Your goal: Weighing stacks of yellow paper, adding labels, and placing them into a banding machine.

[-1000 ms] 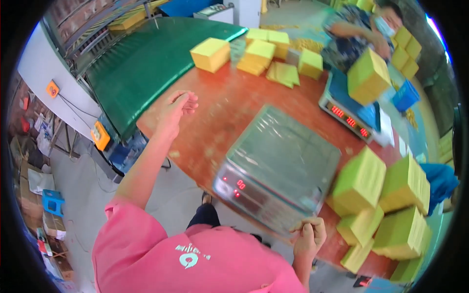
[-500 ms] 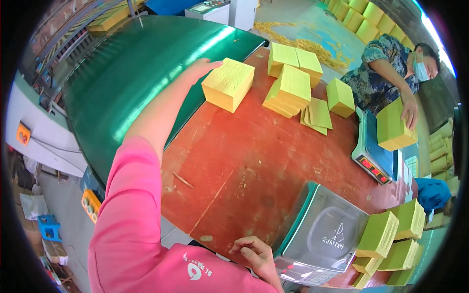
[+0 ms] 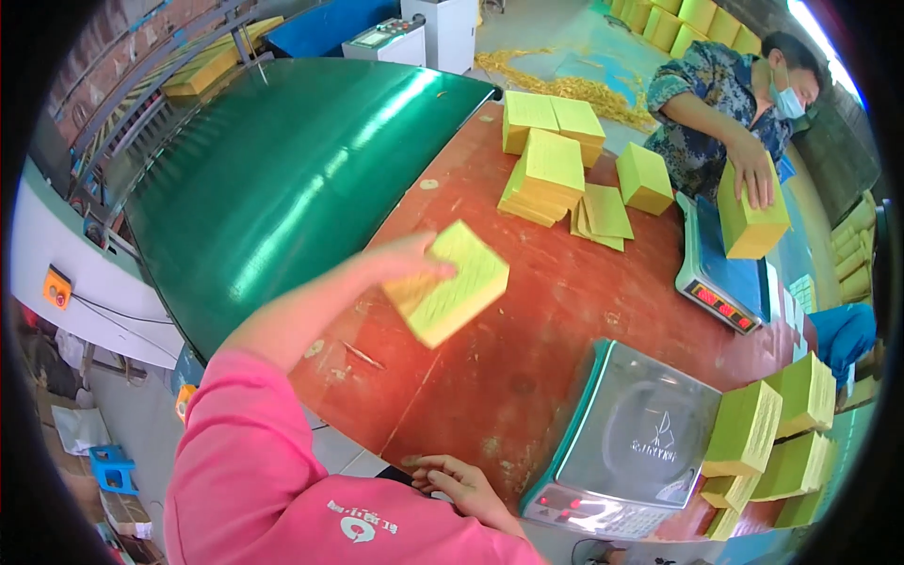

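My left hand (image 3: 417, 258) grips a thick stack of yellow paper (image 3: 471, 273) by its left end. The stack is tilted over the left part of the red table (image 3: 490, 377); I cannot tell whether it touches the surface. Low in the picture, my right hand (image 3: 459, 484) rests by the table's near edge with loosely bent fingers apart and nothing visible in them. Just right of that hand is a weighing scale (image 3: 621, 433) with a bare metal pan and a green edge.
Several yellow paper stacks (image 3: 554, 165) stand at the table's far side, with loose sheets (image 3: 603, 215) beside them. More stacks (image 3: 744, 428) crowd the right edge. Across the table, a masked person (image 3: 716, 104) holds a stack over a second scale (image 3: 720, 268). A green conveyor belt (image 3: 282, 188) adjoins the left.
My left hand has brought the yellow paper stack nearer from the belt's edge and tilted it. The other person's stack has shifted slightly. My right hand stays near the table edge.
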`<state>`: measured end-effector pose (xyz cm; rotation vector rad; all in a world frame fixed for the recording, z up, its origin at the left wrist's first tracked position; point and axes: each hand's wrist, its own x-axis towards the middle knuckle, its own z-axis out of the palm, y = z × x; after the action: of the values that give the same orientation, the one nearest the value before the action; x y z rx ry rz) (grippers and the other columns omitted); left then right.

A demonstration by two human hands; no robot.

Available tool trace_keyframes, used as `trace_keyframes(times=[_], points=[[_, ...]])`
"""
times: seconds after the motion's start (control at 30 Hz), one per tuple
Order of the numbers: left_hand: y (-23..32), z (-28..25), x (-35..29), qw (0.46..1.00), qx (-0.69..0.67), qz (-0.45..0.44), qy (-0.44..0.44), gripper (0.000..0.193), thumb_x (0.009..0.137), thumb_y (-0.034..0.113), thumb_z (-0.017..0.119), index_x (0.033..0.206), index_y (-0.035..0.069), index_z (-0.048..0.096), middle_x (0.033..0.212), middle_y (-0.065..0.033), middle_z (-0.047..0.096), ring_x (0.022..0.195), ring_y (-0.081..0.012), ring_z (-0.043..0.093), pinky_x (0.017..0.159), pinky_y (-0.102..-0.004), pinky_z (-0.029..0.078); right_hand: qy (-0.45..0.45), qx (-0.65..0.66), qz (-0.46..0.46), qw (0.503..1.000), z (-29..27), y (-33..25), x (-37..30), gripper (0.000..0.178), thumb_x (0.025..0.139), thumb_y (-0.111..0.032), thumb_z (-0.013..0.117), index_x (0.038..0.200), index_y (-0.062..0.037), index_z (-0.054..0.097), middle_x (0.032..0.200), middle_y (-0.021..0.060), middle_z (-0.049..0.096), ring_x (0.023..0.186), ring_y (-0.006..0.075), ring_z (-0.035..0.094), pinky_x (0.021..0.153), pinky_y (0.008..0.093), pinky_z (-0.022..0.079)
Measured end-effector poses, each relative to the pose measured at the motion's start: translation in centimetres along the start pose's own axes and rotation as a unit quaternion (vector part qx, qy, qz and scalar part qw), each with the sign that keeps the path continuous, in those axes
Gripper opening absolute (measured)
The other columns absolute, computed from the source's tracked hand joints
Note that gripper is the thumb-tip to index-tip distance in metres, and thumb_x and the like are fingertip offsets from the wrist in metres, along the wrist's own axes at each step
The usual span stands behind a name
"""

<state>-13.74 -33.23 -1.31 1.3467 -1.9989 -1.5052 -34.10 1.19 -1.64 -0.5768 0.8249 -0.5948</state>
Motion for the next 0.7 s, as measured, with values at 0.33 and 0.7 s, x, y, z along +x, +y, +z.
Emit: trace_keyframes(times=[0.33, 0.7], points=[[2.4, 17.0, -25.4, 0.991, -0.017, -0.106, 0.074, 0.068, 0.081, 0.031, 0.079, 0.134, 0.004, 0.048, 0.12, -0.0108, 0.064, 0.112, -0.0212, 0.06, 0.096, -0.0365, 0.047, -0.006, -0.001, 0.045, 0.999, -5.7, 12.8, -6.1, 0.057, 0.098, -0.02, 0.059, 0.148, -0.0024, 0.038, 0.14, 0.0158, 0.052, 0.128, 0.0195, 0.05, 0.106, 0.0317, 0.04], [8.8, 28.4, -36.6, 0.871, -0.456, -0.071, 0.166, 0.063, 0.09, 0.032, 0.068, 0.14, 0.003, 0.044, 0.131, -0.0101, 0.058, 0.115, -0.023, 0.06, 0.095, -0.0364, 0.051, -0.086, -0.176, -0.291, 0.937, -5.6, 7.9, -16.8, 0.065, 0.096, -0.029, 0.06, 0.149, -0.0011, 0.034, 0.16, 0.016, 0.023, 0.149, 0.0257, 0.019, 0.117, 0.0381, 0.022]])
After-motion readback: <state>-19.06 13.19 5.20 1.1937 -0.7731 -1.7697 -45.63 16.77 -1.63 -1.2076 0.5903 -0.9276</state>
